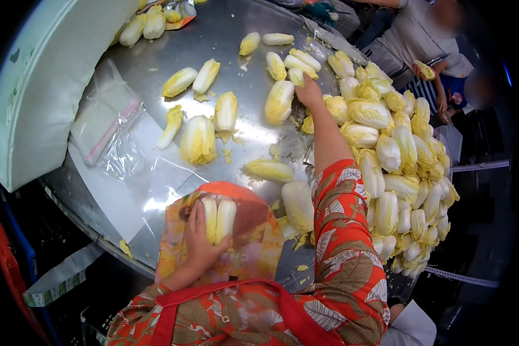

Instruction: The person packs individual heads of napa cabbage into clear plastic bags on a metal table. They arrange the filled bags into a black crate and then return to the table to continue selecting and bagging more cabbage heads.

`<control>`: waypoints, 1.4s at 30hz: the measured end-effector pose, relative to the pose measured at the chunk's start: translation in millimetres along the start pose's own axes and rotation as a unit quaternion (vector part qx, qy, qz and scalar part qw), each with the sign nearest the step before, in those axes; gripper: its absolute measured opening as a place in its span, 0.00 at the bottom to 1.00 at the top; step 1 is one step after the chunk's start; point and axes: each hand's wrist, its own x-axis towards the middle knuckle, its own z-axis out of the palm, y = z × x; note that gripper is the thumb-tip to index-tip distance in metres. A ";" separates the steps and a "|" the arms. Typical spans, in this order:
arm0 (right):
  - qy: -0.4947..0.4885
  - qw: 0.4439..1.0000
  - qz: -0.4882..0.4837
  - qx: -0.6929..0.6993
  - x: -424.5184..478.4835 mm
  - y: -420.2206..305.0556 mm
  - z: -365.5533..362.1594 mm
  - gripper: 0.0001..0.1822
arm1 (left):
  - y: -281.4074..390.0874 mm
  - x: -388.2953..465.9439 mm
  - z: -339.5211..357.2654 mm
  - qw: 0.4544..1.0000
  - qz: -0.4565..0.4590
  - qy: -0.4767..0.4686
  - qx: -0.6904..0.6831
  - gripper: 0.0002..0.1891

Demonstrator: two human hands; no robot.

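Observation:
My left hand (202,240) is wrapped around two small napa cabbages (225,221) lying side by side. Beneath them a printed orange and yellow plastic bag (259,253) lies flat at the table's near edge. My right arm stretches far across the metal table (238,171). At its end my right hand (310,93) grips a small pale napa cabbage (296,77), whose lower part the fingers hide. Just left of that hand rests a larger napa cabbage (279,102), and two more lie close beyond it.
A large heap of napa cabbages (389,151) covers the right side. Loose cabbages, including one with yellow leaves (199,140), and leaf scraps dot the middle. Clear plastic bags (108,116) lie beside a white foam box (47,82). Two people (424,39) stand beyond the heap.

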 end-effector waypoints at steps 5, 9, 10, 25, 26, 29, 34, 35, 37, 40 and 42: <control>-0.032 0.993 0.057 -0.099 21.5 -32.8 -15.4 0.26 | -5.2 -0.2 -0.1 1.000 -0.007 -0.007 -0.006 0.54; -0.075 0.987 0.070 -0.122 20.7 -68.4 -15.5 0.25 | -5.0 -2.1 -0.5 1.000 -0.016 -0.013 0.001 0.55; -0.069 0.984 0.070 -0.151 20.9 -69.5 -7.4 0.25 | -4.4 -1.5 -1.6 1.000 -0.015 -0.013 -0.001 0.54; 0.181 0.976 0.123 -0.008 37.5 3.8 -32.6 0.16 | -4.5 1.8 -0.4 1.000 -0.006 -0.013 -0.015 0.55; 0.163 0.979 0.123 0.001 41.2 10.9 -36.6 0.17 | -5.0 1.0 1.0 1.000 -0.005 -0.009 -0.016 0.55; 0.132 0.989 0.059 0.015 46.8 23.9 -33.1 0.19 | -6.4 0.9 1.4 1.000 -0.002 -0.010 -0.014 0.55; 0.079 0.996 -0.036 0.015 61.0 -4.6 0.0 0.22 | -5.7 3.3 -5.2 1.000 0.009 -0.014 -0.016 0.55; 0.074 0.997 -0.033 0.016 70.1 -2.2 6.3 0.23 | -5.1 4.2 -6.4 0.999 0.021 -0.014 -0.021 0.55; 0.019 0.997 0.054 -0.049 77.7 -15.8 8.7 0.28 | -7.0 3.1 -4.9 1.000 0.017 -0.013 -0.013 0.55; -0.040 0.977 0.112 -0.177 71.1 -59.9 -4.1 0.35 | -9.3 -0.5 -3.5 1.000 0.005 -0.021 0.009 0.55; -0.037 0.975 0.140 -0.171 75.9 -54.2 2.7 0.37 | -10.2 -1.0 -2.8 1.000 0.009 -0.024 0.008 0.56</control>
